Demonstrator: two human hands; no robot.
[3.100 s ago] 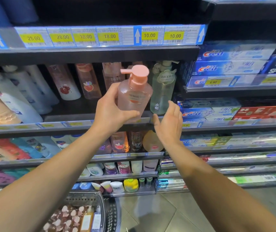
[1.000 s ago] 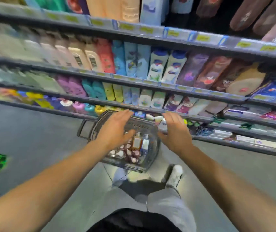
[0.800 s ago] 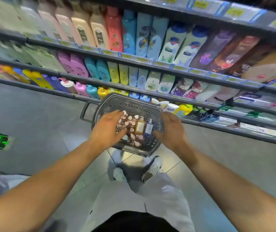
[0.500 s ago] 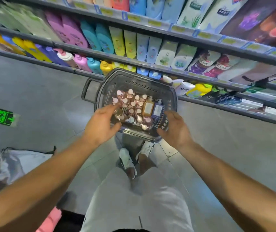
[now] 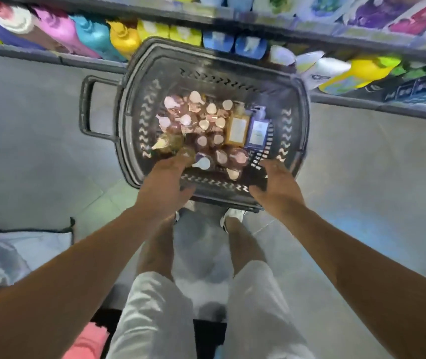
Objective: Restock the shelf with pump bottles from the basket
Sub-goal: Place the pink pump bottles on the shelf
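A: Where are the pump bottles (image 5: 201,125)?

B: Packed upright in the dark grey basket (image 5: 298,104) on the floor, just in front of the bottom shelf (image 5: 377,106). Most are pinkish with pale round pump tops, bunched toward the left and centre. At their right side lie an amber bottle (image 5: 237,128) and a blue bottle (image 5: 258,129), each with a pale rectangular label.

A: Can you read those labels?

B: No. The frame is blurred, and no print comes through on them or on the shelf stock. The shelf products show only as colours: pink, teal and yellow bottles at far left, blue ones behind the basket, a yellow one at far right.

A: And the hands?

B: The left hand (image 5: 165,182) reaches over the near rim, its fingertips down among the nearest bottles. The fingers point forward, but their ends are smeared, so I cannot tell whether they grip anything. The right hand (image 5: 275,186) is at the near right of the basket, fingers loosely spread and slightly bent over the rim, holding nothing I can see.

A: Anything else around?

B: The basket's handle (image 5: 85,107) sticks out to the left. A pale bag (image 5: 17,251) lies on the grey tiled floor at near left, and something pink (image 5: 87,343) sits at the bottom edge. The person's white shorts and shoes show below the basket.
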